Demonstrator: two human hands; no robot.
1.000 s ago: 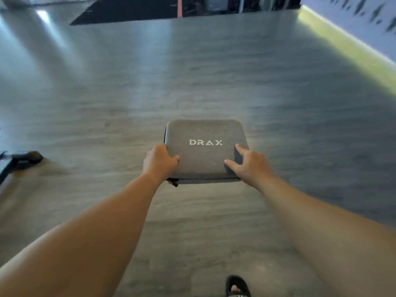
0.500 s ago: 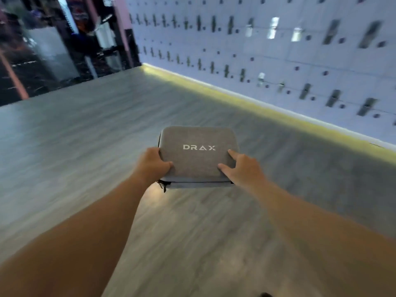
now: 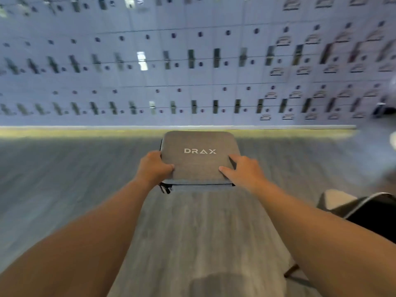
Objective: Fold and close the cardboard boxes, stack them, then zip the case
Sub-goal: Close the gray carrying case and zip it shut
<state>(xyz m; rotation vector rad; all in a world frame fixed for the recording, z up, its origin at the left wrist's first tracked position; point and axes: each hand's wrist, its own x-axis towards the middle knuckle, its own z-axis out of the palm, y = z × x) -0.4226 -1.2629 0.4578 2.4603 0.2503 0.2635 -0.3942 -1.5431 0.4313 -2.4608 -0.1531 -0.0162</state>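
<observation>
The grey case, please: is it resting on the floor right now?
No, the grey case is held in the air, gripped at its near corners by the left hand and right hand.

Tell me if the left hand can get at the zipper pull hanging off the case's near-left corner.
Probably yes. The left hand grips the case just above the zipper pull, with nothing between them; the right hand holds the other side.
</observation>
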